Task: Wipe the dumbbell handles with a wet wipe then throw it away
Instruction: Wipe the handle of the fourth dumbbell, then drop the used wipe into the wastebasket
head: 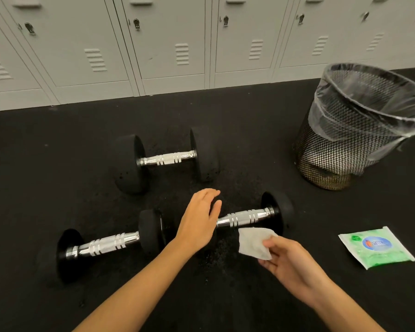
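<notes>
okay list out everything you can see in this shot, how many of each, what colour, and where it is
dumbbells: three, black heads with chrome handles, on the floor; far dumbbell at centre, near left dumbbell, near right dumbbell partly under the left hand
wet wipe: one, white, held just in front of the near right dumbbell's handle
wipes packet: one, green and white, flat on the floor at right
wastebasket: one, dark wire mesh with clear liner, far right
lockers: a row, light grey, along the back
floor: black
left hand: open, on the near right dumbbell's left head
right hand: pinching the wet wipe
</notes>
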Demonstrator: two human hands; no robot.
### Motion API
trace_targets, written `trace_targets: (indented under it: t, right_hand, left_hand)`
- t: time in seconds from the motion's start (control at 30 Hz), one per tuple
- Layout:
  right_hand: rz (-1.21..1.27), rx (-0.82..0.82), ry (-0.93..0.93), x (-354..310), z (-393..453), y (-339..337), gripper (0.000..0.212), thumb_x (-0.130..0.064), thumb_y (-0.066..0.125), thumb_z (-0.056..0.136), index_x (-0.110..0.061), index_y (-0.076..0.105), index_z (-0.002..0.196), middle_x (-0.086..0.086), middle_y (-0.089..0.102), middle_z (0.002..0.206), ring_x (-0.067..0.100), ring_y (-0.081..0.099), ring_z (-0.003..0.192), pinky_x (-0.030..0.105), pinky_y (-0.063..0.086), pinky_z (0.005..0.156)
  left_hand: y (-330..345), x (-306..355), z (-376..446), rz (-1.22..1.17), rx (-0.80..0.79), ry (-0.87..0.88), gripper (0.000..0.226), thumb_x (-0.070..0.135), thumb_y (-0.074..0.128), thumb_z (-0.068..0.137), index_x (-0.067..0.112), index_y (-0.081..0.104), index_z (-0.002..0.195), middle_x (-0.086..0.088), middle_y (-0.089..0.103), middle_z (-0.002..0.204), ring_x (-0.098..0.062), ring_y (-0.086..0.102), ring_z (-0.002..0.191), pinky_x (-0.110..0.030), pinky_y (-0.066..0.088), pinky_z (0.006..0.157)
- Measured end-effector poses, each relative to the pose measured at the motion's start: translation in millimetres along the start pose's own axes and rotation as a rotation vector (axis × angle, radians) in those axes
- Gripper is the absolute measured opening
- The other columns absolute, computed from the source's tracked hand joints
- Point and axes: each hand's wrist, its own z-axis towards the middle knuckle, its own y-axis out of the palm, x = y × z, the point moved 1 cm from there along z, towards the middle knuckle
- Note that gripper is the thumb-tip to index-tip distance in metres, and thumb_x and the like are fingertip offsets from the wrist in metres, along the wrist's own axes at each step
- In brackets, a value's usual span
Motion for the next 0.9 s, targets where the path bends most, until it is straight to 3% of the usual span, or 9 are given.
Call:
trace_targets:
  t: [0.13, 0.27, 0.4, 0.57, 0.73, 0.9]
  right_hand:
    - [0.147, -0.052, -0.002, -7.5, -0.9, 8.4, 0.042, -0.006, 0.057, 0.077, -0.006, 0.060, 0.119, 0.015, 0.071, 0.106, 0.024, 0.065, 0.090, 0.035, 0.049, 0.075]
    - [0.225, -0.074, -0.045, -19.7, -1.2, 16.8, 0.034, -0.012, 0.044, 0.091, -0.010, 0.057, 0.123, 0.017, 0.067, 0.118, 0.030, 0.062, 0.106, 0.040, 0.048, 0.080]
    - [0.285, -0.099, -0.088, -31.5, -3.6, 24.4, 0.039, -0.029, 0.038, 0.094, -0.009, 0.059, 0.121, 0.017, 0.066, 0.120, 0.034, 0.060, 0.113, 0.046, 0.047, 0.091]
    - [0.218, -0.153, -0.119, -43.7, -7.0, 29.4, 0.053, -0.048, 0.039, 0.094, -0.007, 0.063, 0.119, 0.014, 0.068, 0.118, 0.030, 0.061, 0.115, 0.042, 0.047, 0.093]
    - [-0.005, -0.091, -0.331, -61.8, -14.2, 33.6, 0.024, -0.018, 0.060, 0.089, -0.004, 0.070, 0.106, 0.014, 0.071, 0.109, 0.024, 0.068, 0.103, 0.035, 0.054, 0.084]
    - [-0.211, -0.047, -0.560, -82.4, -21.1, 33.6, 0.021, -0.009, 0.060, 0.091, -0.014, 0.070, 0.108, 0.005, 0.073, 0.105, 0.019, 0.070, 0.097, 0.032, 0.059, 0.077]
  left_hand:
    - [-7.2, 32.3, -3.0, -0.209, -0.007, 0.078, 0.026, 0.030, 0.048, 0.098, 0.021, 0.065, 0.115, 0.012, 0.063, 0.114, 0.006, 0.052, 0.107, -0.010, 0.039, 0.089]
    - [-7.8, 58.8, -7.7, -0.555, -0.113, -0.103, 0.031, 0.047, 0.052, 0.093, 0.023, 0.072, 0.099, 0.009, 0.071, 0.094, -0.003, 0.063, 0.092, -0.027, 0.050, 0.084]
    - [-4.6, 62.6, -9.1, -0.661, -0.137, -0.245, 0.041, 0.057, 0.064, 0.080, 0.027, 0.068, 0.107, 0.009, 0.067, 0.103, -0.008, 0.062, 0.099, -0.028, 0.054, 0.082]
    - [-8.7, 65.0, -8.8, -0.815, -0.155, -0.308, 0.035, 0.032, 0.071, 0.083, 0.021, 0.065, 0.117, 0.003, 0.071, 0.109, -0.012, 0.068, 0.103, -0.034, 0.060, 0.081]
    - [-17.6, 74.0, -4.5, -0.877, -0.125, -0.277, 0.028, 0.018, 0.064, 0.090, 0.011, 0.067, 0.117, -0.005, 0.073, 0.108, -0.017, 0.070, 0.099, -0.039, 0.060, 0.081]
    - [-34.8, 88.1, 7.6, -0.898, -0.079, -0.254, 0.027, 0.012, 0.065, 0.089, 0.005, 0.066, 0.115, -0.009, 0.073, 0.107, -0.018, 0.071, 0.096, -0.036, 0.059, 0.082]
